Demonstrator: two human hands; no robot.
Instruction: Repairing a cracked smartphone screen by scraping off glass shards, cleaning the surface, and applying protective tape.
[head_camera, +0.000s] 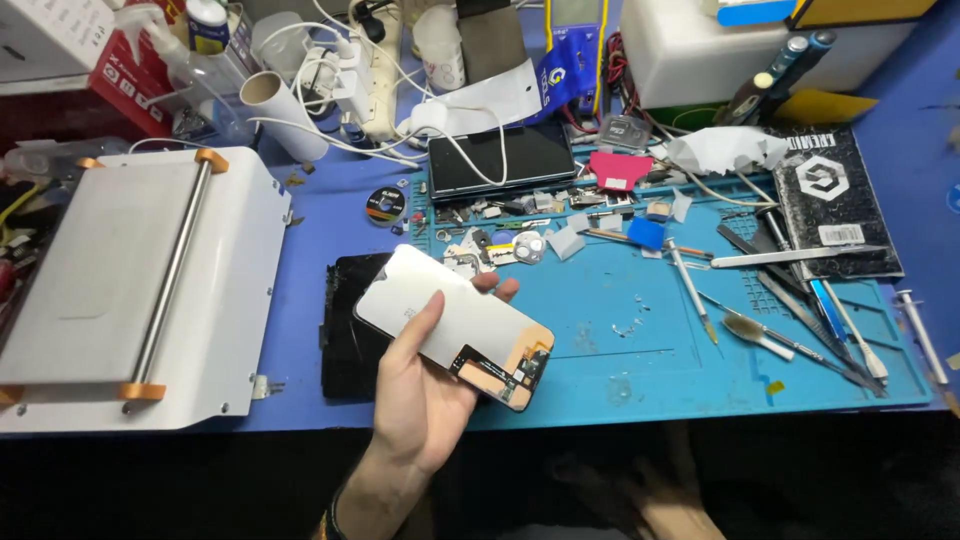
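My left hand (415, 395) comes up from the bottom edge and holds a phone display panel (455, 325), back side up. The panel is white, with an orange flex and dark circuitry at its lower right corner. My thumb lies across its left part and my fingertips show past its upper edge. The panel hovers over the left end of a blue repair mat (640, 350). A black phone body (345, 340) lies flat on the table just left of and under the panel. My right hand is out of sight.
A white box-shaped machine with a metal bar (140, 285) fills the left. Tweezers, screwdrivers and spudgers (780, 320) lie on the mat's right half, small parts (520, 245) at its top. Behind are a dark device (500, 160), a power strip with white cables (370, 75) and a black booklet (830, 200).
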